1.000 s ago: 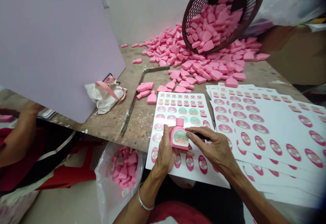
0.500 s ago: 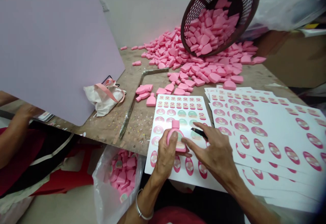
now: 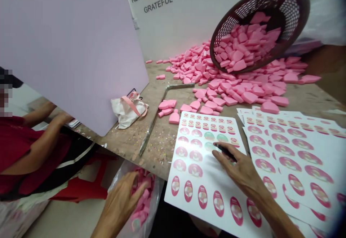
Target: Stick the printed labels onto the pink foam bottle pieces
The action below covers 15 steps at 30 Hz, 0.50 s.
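Note:
Over the clear plastic bag (image 3: 155,209) below the table edge, my left hand (image 3: 120,200) is open, thumb and fingers apart. Pink toy bottles (image 3: 146,194) fill the bag beneath it; one near the bottom carries a greenish sticker. My right hand (image 3: 243,171) grips a black pen-like tool (image 3: 226,151), whose exact kind I cannot make out. Its fingertips are at the green stickers (image 3: 209,146) on a white sticker sheet (image 3: 208,173). Pink oval and arched stickers also cover this sheet, with a bare patch in the middle.
A brown basket (image 3: 302,10) lies tipped on a heap of pink bottles (image 3: 194,65). More sticker sheets (image 3: 327,148) are stacked at right. A bent metal bar (image 3: 151,129) and a cloth bag (image 3: 123,113) lie left. Beyond a lilac panel (image 3: 67,50), another person's arm (image 3: 40,148) shows.
My left hand has left the sheet and moved down-left over the bag, no longer holding the pink bottle. My right hand keeps the tool, now at the green stickers. The camera view has shifted.

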Motion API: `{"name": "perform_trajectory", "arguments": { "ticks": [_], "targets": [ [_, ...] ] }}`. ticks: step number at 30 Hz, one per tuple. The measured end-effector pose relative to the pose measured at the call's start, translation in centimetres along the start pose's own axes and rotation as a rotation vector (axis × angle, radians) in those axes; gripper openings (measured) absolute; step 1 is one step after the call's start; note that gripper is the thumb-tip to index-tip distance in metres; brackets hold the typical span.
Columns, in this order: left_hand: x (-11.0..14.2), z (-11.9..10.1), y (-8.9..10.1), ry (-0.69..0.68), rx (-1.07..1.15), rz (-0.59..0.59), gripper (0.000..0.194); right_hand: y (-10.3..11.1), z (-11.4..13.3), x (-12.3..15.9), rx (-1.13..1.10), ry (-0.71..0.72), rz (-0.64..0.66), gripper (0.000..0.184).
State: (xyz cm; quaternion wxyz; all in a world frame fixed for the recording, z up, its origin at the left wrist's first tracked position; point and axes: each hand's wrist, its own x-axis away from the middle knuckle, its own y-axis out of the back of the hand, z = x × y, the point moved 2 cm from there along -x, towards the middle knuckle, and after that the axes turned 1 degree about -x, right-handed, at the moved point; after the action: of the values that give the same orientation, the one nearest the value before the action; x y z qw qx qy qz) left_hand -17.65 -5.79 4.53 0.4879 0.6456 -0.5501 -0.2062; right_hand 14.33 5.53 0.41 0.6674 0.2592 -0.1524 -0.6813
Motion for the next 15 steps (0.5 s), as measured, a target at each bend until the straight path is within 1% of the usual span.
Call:
{"name": "perform_trajectory", "arguments": {
  "ticks": [1,2,4,5,7,9,10,12,13,15],
  "targets": [
    [-1.5,-1.0,0.1,-0.027,-0.031,-0.055,0.032,-0.3,0.2,0.3,0.007,0.010,-0.002,0.037],
    [-3.4,-2.6,0.0,-0.062,-0.036,-0.080,0.035,-0.6,0.4,0.7,0.015,0.025,-0.013,0.036],
    [-8.2,-6.4,-0.6,-0.093,-0.036,-0.196,0.034,-0.6,0.7,1.6,0.038,0.060,-0.047,0.034],
    [-10.8,-8.4,-1.2,-0.082,-0.036,-0.232,0.034,-0.3,0.8,2.1,0.053,0.076,-0.065,0.034],
    [-15.8,-12.0,-2.5,-0.078,-0.027,-0.259,0.041,0.7,0.3,3.2,0.087,0.088,-0.109,0.034],
    [-19.7,-14.7,-3.9,-0.077,-0.014,-0.244,0.046,2.0,-0.8,4.1,0.121,0.054,-0.146,0.035],
    [-21.1,-15.6,-4.5,-0.076,-0.008,-0.228,0.047,2.7,-1.5,4.6,0.136,0.024,-0.161,0.036],
    [-22.6,-16.7,-5.2,-0.076,0.003,-0.203,0.047,3.8,-2.9,5.1,0.162,-0.047,-0.175,0.037],
    [-22.8,-16.9,-5.3,-0.081,0.008,-0.202,0.046,4.2,-3.5,5.2,0.168,-0.079,-0.179,0.035],
    [-22.1,-16.8,-4.9,-0.105,0.023,-0.232,0.045,4.6,-4.2,4.9,0.178,-0.092,-0.188,0.030]
  ]
}}
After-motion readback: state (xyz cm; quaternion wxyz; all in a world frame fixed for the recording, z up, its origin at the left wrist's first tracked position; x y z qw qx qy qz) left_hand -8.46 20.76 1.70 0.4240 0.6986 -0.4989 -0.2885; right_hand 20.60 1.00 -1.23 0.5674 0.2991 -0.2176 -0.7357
